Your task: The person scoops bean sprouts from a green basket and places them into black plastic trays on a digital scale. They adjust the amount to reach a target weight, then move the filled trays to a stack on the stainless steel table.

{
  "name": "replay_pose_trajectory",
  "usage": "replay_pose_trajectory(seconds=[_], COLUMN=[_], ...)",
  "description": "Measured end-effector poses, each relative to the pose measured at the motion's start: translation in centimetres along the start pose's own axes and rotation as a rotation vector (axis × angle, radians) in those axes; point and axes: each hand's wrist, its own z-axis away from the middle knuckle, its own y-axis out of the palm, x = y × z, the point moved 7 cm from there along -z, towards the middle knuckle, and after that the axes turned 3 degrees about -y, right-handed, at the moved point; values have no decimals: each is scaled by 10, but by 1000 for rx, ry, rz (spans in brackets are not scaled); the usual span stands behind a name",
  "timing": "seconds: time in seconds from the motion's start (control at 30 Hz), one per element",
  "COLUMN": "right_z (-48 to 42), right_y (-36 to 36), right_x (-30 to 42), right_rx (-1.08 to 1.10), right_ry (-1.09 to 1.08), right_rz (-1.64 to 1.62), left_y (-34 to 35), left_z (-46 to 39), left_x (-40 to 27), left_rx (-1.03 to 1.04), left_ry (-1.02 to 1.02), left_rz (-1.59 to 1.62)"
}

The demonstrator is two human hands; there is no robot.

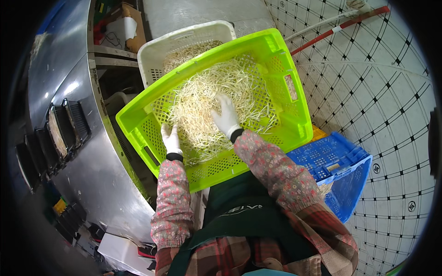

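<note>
A lime-green plastic crate (301, 126) with perforated walls is in front of me, tilted in the view. Inside it lies a loose heap of pale bean sprouts (200, 103), thickest towards the middle and left. My right hand (226, 115), in a white glove, rests on top of the heap with its thumb apart from the fingers. At the heap's left edge is my left hand (171, 140), gloved too, its fingers pointing away from me and slightly spread. Neither hand visibly grips any sprouts; the fingertips are partly hard to make out against them.
Behind the green crate, a white crate (146, 57) holds more sprouts. A stainless-steel table (79, 172) runs along the left, bearing several black trays (67, 126). Blue crates (345, 162) stand on the tiled floor (390, 120) at right. A red-and-white pole (317, 40) lies beyond.
</note>
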Motion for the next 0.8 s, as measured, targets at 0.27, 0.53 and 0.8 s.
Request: replay_pose_trajectory(seconds=[0.27,0.53,0.8], right_z=[24,59,-88], right_y=[68,16,5], right_x=[26,82,64], right_rx=[121,383,119], right_ry=[63,-294,-426], right_rz=[-131,-40,220], left_y=[72,37,2], left_z=[16,121,95], left_x=[52,9,84], left_rx=[48,74,-7], left_ry=[-269,-255,-586], left_rz=[362,674,498])
